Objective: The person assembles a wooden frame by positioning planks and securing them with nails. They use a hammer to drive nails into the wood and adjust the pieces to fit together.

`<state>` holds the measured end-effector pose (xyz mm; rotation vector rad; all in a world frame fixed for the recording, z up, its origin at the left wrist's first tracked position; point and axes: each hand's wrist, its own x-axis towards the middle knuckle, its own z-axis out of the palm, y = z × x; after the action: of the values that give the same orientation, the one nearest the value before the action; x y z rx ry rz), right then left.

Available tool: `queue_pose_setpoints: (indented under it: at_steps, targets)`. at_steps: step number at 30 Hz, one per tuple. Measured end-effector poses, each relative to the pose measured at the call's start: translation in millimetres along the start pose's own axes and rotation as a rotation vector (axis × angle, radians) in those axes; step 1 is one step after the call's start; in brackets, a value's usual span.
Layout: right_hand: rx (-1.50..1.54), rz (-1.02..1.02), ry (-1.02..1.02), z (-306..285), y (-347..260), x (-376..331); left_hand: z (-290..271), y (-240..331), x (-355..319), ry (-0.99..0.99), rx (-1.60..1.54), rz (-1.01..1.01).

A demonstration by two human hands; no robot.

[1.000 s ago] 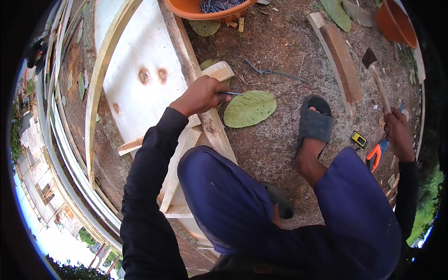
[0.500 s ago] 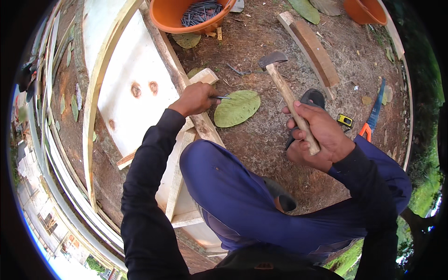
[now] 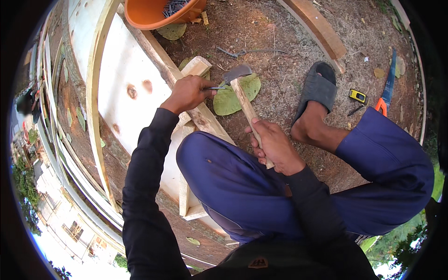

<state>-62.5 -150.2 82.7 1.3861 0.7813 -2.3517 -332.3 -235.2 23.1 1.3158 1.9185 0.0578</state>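
Observation:
Between the fingers of my left hand [image 3: 186, 94] is a nail [image 3: 218, 88], its shank pointing right. That hand is closed beside a wooden beam [image 3: 205, 120] that runs along the edge of a pale plywood panel [image 3: 119, 51]. A short wood block [image 3: 197, 66] sticks out just beyond my left hand. My right hand [image 3: 278, 148] grips the lower part of a hammer's wooden handle [image 3: 244, 101]. The dark metal hammer head [image 3: 237, 73] is close to the nail's tip, over a large green leaf [image 3: 233, 95]. I cannot tell whether head and nail touch.
An orange bucket [image 3: 140, 14] of nails stands at the far left. Two boards [image 3: 322, 30] lie beyond my sandalled foot [image 3: 315, 91]. A yellow tape measure [image 3: 358, 96] and a handsaw with an orange handle [image 3: 383, 103] lie at right. A curved wooden strip [image 3: 93, 93] rises at left.
My right hand has brought the hammer left, so its head is now close to the nail. The left hand keeps its hold on the nail. The view has shifted, showing my sandalled foot.

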Motion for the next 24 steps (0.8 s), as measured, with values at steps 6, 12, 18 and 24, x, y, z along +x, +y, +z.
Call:
queue_pose_setpoints:
  at_steps: [6, 12, 18, 24]
  targets:
    - [0.169, -0.128, 0.255, -8, 0, -1, -5, 9, 2, -0.04, 0.024, -0.011]
    - [-0.011, -0.019, 0.056, 1, 14, 4, -2, 4, 2, -0.02, -0.053, -0.013]
    - [0.22, -0.24, 0.339, -23, -18, 2, -1, -1, 3, -0.019, -0.006, -0.022]
    - [0.233, -0.196, 0.334, -19, -18, -6, 3, 3, 1, 0.025, -0.104, -0.076]
